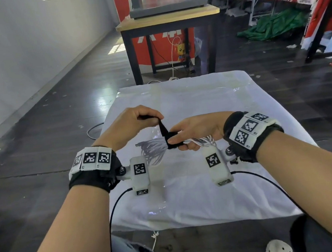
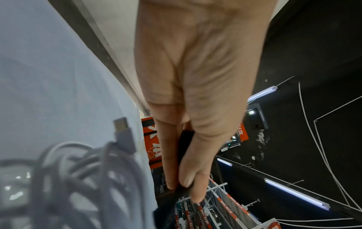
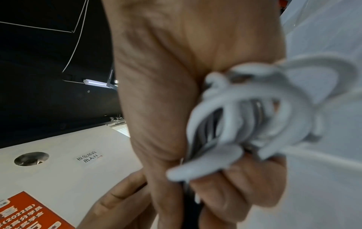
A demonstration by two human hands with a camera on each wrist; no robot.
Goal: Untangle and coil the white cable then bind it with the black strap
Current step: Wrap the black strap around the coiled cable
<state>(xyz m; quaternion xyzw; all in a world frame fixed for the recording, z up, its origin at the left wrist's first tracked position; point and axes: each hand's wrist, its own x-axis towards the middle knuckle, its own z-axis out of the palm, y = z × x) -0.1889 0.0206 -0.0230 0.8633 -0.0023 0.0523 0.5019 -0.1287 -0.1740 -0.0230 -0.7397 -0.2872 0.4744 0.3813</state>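
The left hand [image 1: 132,122] pinches the free end of the black strap [image 1: 164,130] between thumb and curled fingers, pulling it up and away from the bundle. In the left wrist view the thumb lies against the forefinger with the dark strap caught between them. The right hand [image 1: 197,131] curls around the middle of the coiled white cable [image 1: 155,150], thumb pressing the strap where it wraps the coil. Loops fan out to the left of the strap, and shorter loops poke from the heel of the right hand. The bundle is held above the white cloth [image 1: 199,100] covering the table. A USB plug [image 2: 122,128] stands up from the loops in the left wrist view.

Both wrists wear black bands with white blocks bearing square black-and-white marker codes. In the right wrist view a small sign [image 3: 89,157] carries Chinese characters including "出入口" with an arrow, and an orange poster [image 3: 25,215] shows "(2022" in white.
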